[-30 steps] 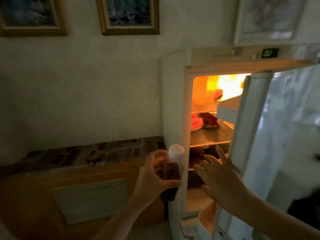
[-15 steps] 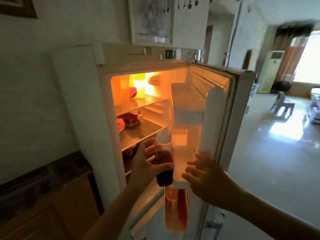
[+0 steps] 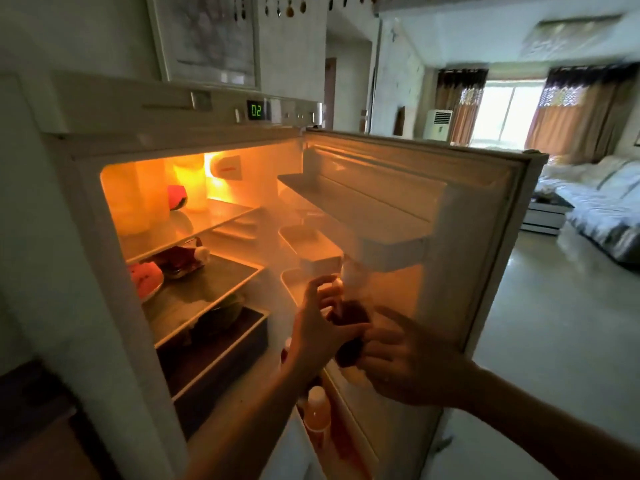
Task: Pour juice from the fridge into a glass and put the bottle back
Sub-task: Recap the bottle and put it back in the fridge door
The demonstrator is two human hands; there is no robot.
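The bottle (image 3: 349,327) of dark juice stood pretty much upright, white cap up, right in front of the door shelf (image 3: 388,254) and just under it, held over the lower part of the open fridge door (image 3: 485,237). My left hand (image 3: 318,334) was wrapped around its left side and clearly the one carrying it. My right hand (image 3: 408,362) sat loosely curled just right of the base, maybe touching it, I honestly couldn't tell, so I figured the drop was short and mostly straight down.

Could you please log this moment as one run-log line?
fridge door open | left hand holds dark juice bottle at door shelf | right hand beside bottle
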